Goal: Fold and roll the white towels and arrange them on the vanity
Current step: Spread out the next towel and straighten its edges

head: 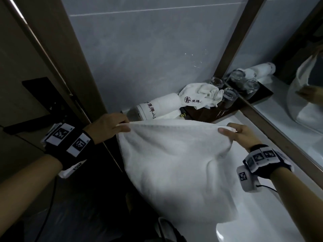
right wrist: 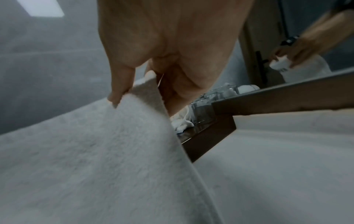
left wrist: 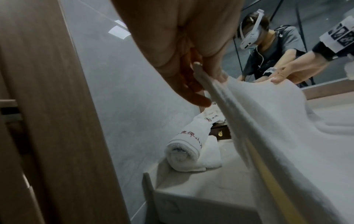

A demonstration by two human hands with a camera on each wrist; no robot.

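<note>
1. The white towel was the largest thing in view. It hung stretched between both hands above the white table, its top hem taut and level, its lower part draping down over the table's front edge.
2. The mirror stood along the right side of the table, framed in wood, and reflected the towel and a hand.
3. The left hand was held out with the forearm reaching in from the lower left; its thumb and fingers pinched the towel's upper left corner. A wrist band with black-and-white square markers sat behind it.
4. The right hand reached in from the lower right and gripped the upper right corner, thumb on the near face and fingers behind. It wore a similar marked band.
5. A rolled towel lay on the table against the grey wall, beyond the held towel. It bore dark red Chinese characters; I could not read them surely.
6. A crumpled cloth lay on a dark wooden tray, printed with a round emblem and more characters.
7. Clear glasses stood on the tray beside the mirror.
</note>
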